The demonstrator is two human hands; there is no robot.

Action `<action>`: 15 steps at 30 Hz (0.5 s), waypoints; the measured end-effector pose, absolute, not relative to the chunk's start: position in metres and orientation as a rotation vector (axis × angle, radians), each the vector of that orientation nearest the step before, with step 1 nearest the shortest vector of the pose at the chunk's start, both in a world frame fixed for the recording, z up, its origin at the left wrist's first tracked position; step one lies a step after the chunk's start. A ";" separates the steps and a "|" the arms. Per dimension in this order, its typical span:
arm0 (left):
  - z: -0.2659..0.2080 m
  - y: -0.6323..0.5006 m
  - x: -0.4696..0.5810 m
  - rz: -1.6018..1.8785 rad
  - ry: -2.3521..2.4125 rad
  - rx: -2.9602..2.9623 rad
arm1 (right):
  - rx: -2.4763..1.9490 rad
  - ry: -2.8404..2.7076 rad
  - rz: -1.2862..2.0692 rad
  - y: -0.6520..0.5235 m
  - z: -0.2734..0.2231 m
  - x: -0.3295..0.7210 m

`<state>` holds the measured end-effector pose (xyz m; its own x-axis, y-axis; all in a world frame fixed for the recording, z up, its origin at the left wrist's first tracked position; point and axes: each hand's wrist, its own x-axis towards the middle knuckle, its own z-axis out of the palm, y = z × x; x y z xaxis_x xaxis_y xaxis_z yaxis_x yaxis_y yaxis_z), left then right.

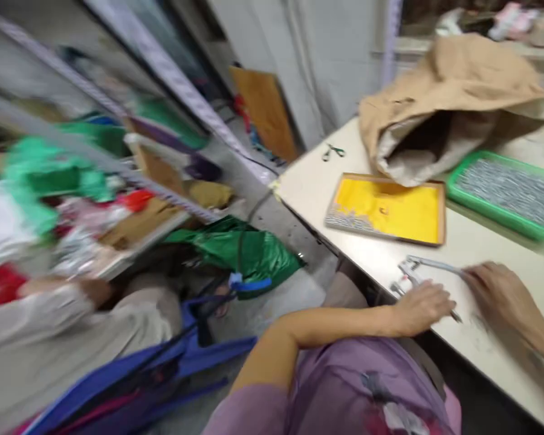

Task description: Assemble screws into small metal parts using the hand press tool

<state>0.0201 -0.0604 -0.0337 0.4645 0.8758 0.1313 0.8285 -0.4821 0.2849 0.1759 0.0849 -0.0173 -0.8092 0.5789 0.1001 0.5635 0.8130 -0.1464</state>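
Observation:
A metal pliers-like hand tool (408, 275) with its long handles spread apart is at the near edge of the cream table. My left hand (425, 307) is closed over the nearer handle, whose dark tip sticks out past my fingers. My right hand (501, 290) has its fingers closed at the end of the farther handle. Nothing can be made out in the tool's jaws. Beyond it lies a shallow cardboard tray (441, 214) with a yellow lining and many small silvery pieces in its left corner. A green tray (462, 196) full of grey metal pieces sits beside it.
A large brown paper sack (462, 78) lies open-mouthed at the back of the table. Small green-handled scissors (333, 151) are near the far left corner. At left, blurred, are a seated person (72, 344), a blue chair (190, 338), a green bag (258, 257) and cluttered shelving (154, 66).

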 end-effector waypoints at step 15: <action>-0.054 -0.087 0.010 0.764 1.296 2.558 | -0.149 -3.246 0.310 0.024 0.007 0.083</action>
<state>0.0105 -0.0874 -0.0541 0.4901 0.7915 0.3651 0.7025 -0.6067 0.3721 0.0825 0.0241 0.0066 -0.9883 0.0789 -0.1304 0.1022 0.9778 -0.1828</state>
